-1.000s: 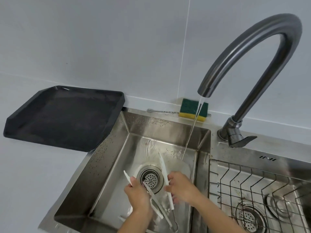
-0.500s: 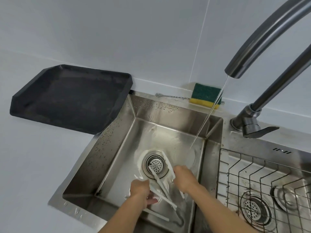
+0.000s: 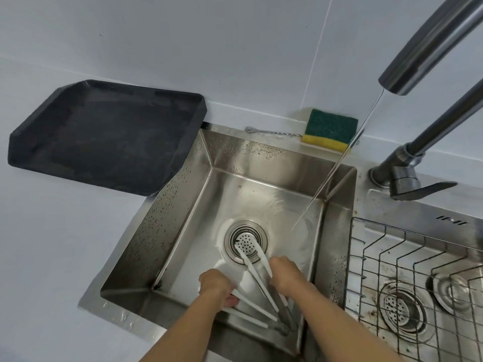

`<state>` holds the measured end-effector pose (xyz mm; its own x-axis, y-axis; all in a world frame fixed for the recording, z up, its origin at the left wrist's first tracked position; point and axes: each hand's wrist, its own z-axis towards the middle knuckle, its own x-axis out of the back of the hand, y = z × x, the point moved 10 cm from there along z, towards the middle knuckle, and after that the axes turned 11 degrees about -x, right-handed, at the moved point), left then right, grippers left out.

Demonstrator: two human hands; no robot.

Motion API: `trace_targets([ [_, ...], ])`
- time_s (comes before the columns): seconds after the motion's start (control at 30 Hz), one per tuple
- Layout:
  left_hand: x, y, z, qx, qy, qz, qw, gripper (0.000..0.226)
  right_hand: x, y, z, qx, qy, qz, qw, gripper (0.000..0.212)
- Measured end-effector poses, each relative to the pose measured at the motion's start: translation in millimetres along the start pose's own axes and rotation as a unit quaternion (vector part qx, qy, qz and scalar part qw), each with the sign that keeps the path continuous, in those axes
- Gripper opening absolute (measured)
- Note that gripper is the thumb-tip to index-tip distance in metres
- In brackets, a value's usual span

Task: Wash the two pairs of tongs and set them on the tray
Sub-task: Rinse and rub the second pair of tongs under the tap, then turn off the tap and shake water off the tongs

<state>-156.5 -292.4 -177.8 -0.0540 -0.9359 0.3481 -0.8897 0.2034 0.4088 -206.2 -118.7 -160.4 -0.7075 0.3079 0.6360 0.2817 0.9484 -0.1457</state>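
Head view: two pairs of tongs held low in the sink [image 3: 183,205], off the stream.
Left hand [image 3: 215,284] is closed on one white pair [image 3: 251,304], right hand [image 3: 286,276] on the other pair [image 3: 254,267]; the tray [image 3: 104,137] is kept bare for clean items.

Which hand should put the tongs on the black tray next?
Probably the left hand. The tray lies on the counter to the left of the sink, on that hand's side, and it already holds tongs. The right hand would have to cross over.
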Motion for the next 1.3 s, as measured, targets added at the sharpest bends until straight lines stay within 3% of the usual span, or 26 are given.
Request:
trace_targets([
  [0.27,0.2,-3.0,2.7,0.013,-0.025,0.055,0.998,0.037,-2.7,-2.9,0.1,0.022,-0.003,-0.021,1.000,0.027],
  [0.4,4.2,7.9,-10.8,-0.026,-0.038,0.131,0.990,0.010,-3.3,-1.8,-1.8,0.023,0.002,-0.038,0.999,0.029],
  [0.5,15.9,19.2,-14.6,-0.073,-0.021,0.226,0.971,0.015,-0.5,0.7,-3.6,0.021,0.013,-0.046,0.999,0.029],
  [0.77,25.1,40.7,-14.9,-0.124,-0.030,0.300,0.945,0.021,33.1,6.3,-12.8,0.017,0.059,0.015,0.998,0.027],
  [0.87,16.0,68.4,-25.0,-0.192,-0.032,0.358,0.913,0.024,56.9,11.6,-22.9,0.019,0.075,0.056,0.995,0.032],
  [1.0,-11.6,115.6,-58.9,-0.301,-0.039,0.457,0.836,0.035,105.0,20.4,-47.5,0.045,0.107,0.134,0.984,0.036],
  [1.13,-51.5,157.6,-113.7,-0.415,-0.052,0.414,0.809,0.038,162.4,38.0,-89.3,0.063,0.175,0.193,0.963,0.036],
  [1.3,-96.8,202.8,-201.7,-0.576,-0.061,0.302,0.757,0.025,223.3,73.6,-156.1,0.056,0.315,0.243,0.916,0.025],
])
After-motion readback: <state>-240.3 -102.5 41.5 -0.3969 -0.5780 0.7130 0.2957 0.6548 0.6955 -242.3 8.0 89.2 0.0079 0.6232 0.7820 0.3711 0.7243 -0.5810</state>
